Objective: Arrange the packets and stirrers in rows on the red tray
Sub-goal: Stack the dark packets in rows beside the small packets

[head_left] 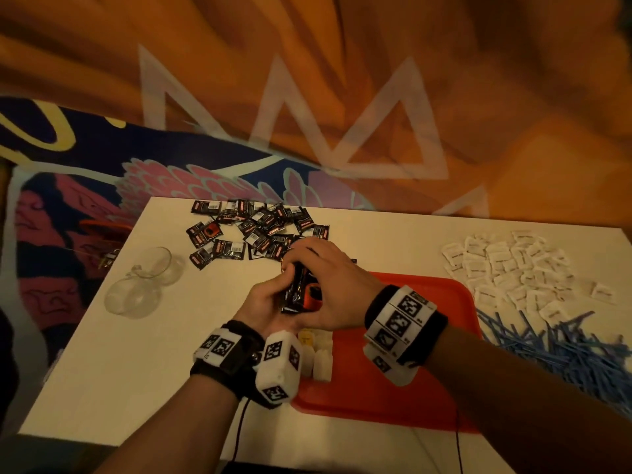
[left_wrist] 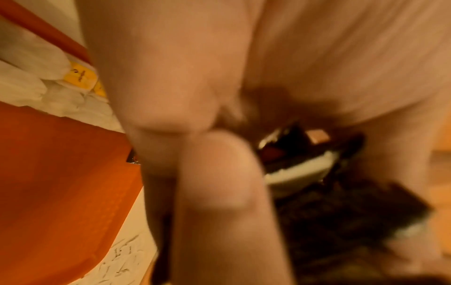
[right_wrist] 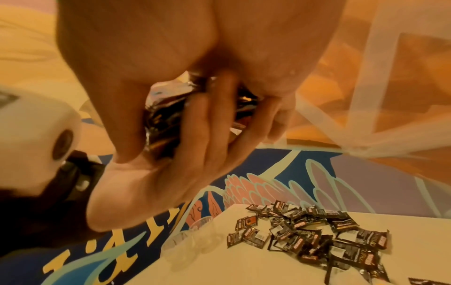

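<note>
Both hands meet above the far left corner of the red tray (head_left: 393, 381). Together they hold a stack of black packets (head_left: 301, 292). My left hand (head_left: 270, 299) cups the stack from below, fingers curled round it. Over the top, my right hand (head_left: 328, 285) grips the same stack (right_wrist: 165, 123). A loose pile of black packets (head_left: 256, 230) lies on the table's far side. White packets (head_left: 506, 265) lie scattered at the right, and blue stirrers (head_left: 561, 350) are heaped at the near right. A few white and yellow packets (head_left: 316, 357) stand in a row at the tray's left edge.
Two clear glass cups (head_left: 143, 282) lie on the white table (head_left: 136, 371) at the left. A patterned blue and pink rug (head_left: 102, 165) and orange fabric (head_left: 342, 63) lie beyond the table. Cables from the wrist cameras hang off the near edge.
</note>
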Demonstrator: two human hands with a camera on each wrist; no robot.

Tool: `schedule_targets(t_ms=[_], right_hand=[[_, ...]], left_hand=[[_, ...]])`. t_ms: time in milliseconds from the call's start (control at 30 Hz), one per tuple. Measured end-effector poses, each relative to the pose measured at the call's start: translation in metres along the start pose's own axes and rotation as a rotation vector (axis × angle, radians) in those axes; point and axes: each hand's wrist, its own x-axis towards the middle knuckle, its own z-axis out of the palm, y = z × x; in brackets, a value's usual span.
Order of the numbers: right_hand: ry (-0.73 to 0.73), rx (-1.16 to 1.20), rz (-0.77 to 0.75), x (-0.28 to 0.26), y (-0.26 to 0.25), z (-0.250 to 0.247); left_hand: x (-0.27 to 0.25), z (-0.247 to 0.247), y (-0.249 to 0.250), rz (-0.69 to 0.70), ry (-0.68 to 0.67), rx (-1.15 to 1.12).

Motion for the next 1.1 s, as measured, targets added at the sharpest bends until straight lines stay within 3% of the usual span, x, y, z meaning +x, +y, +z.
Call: schedule_targets(t_ms=[167,333,467,633,800,967,1100], right_hand=[[-0.074,0.064,0.070,-0.006,-0.013,-0.012],[-0.036,0.018,0.082,-0.008,-0.015,-0.017],[-0.009,0.113,0.099,-0.012,-0.015,-0.020],[0.017,0.173,0.110,-0.017,-0.020,-0.023],[0.020,0.055,0.115,-0.018,-0.021,-0.025],[0.018,0.061,0.141,-0.016,-0.021,-0.028],[-0.017,0.126,0.151,-0.017,-0.019,-0.028]], left_hand=[[-0.004,0.012,-0.004,-0.005,-0.014,0.018],[-0.012,0.011,0.003,-0.052,-0.094,-0.003],[-0.020,0.005,0.008,-0.068,-0.186,0.040],[-0.021,0.019,0.010,-0.019,-0.077,0.064],[-0.020,0.038,0.007,-0.043,0.034,0.090],[-0.019,0.032,0.004,-0.023,-0.028,-0.030],[-0.016,0.036,0.008,-0.086,-0.040,0.031]])
